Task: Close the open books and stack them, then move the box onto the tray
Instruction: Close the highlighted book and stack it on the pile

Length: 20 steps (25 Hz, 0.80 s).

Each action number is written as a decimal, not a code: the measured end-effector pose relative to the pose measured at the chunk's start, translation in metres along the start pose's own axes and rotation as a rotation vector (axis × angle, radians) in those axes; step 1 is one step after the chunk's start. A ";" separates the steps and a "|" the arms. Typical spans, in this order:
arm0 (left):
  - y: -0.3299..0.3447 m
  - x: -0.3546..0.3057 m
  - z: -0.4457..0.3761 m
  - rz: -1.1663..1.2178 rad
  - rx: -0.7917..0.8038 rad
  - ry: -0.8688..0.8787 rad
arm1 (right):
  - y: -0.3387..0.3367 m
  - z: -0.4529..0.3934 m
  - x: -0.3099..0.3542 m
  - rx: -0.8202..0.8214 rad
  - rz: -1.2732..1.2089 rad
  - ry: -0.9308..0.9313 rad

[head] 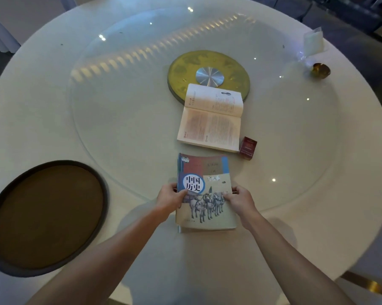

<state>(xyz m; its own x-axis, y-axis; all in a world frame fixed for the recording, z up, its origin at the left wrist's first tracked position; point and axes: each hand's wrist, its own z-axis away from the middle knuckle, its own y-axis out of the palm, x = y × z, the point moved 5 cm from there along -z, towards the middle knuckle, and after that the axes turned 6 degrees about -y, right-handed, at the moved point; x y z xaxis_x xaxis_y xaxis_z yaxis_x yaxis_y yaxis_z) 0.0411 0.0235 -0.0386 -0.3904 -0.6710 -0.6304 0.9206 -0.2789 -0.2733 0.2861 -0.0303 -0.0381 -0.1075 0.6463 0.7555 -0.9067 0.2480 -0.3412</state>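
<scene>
Both my hands grip a closed book [204, 194] at the near edge of a round white table [42, 89]: my left hand [171, 198] clasps its left edge, thumb on the cover, and my right hand [238, 200] clasps its right edge, fingers laid over the cover. My fingertips under the edges are hidden. The cover shows grey horses drawing a chariot, a white circle with dark characters, and red and blue bands at the far end; the smaller print is too blurred to read. A sliver of another edge shows beneath its near left corner, though I cannot tell whether a second book lies under it.

Just beyond it an open book [211, 122] lies flat, pages up, its far half resting over the rim of a gold disc [185, 67] with a silver hub at the centre of a glass turntable [119, 95]. The text on its pages is hard to make out.

A small red box [248, 147] stands just beside the open book's near right corner, apparently touching it; its lettering is illegible.

At near left a round tray [0, 208] with a dark rim and brown floor holds nothing; its left side is cut off by the frame.

At far right, near the table's edge, sit a small brass-coloured cup [321, 70] and a clear packet [313, 41], both indistinct.
</scene>
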 end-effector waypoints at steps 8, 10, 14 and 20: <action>0.014 0.018 0.004 -0.414 -0.097 0.068 | -0.003 -0.001 -0.012 0.048 0.430 -0.112; 0.012 0.018 0.003 -0.512 -0.151 0.067 | -0.004 -0.005 -0.012 0.068 0.498 -0.117; 0.013 0.019 -0.003 -0.364 -0.097 -0.019 | -0.001 -0.009 -0.014 0.114 0.459 -0.043; 0.013 0.015 -0.009 -0.205 -0.073 -0.074 | -0.001 -0.019 -0.009 0.120 0.455 -0.012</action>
<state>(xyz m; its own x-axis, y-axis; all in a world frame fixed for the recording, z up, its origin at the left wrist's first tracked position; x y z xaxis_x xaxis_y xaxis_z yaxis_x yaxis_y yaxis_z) 0.0475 0.0161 -0.0582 -0.5650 -0.6546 -0.5022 0.8182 -0.3661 -0.4433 0.2955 -0.0225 -0.0550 -0.5089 0.6618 0.5505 -0.8070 -0.1441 -0.5727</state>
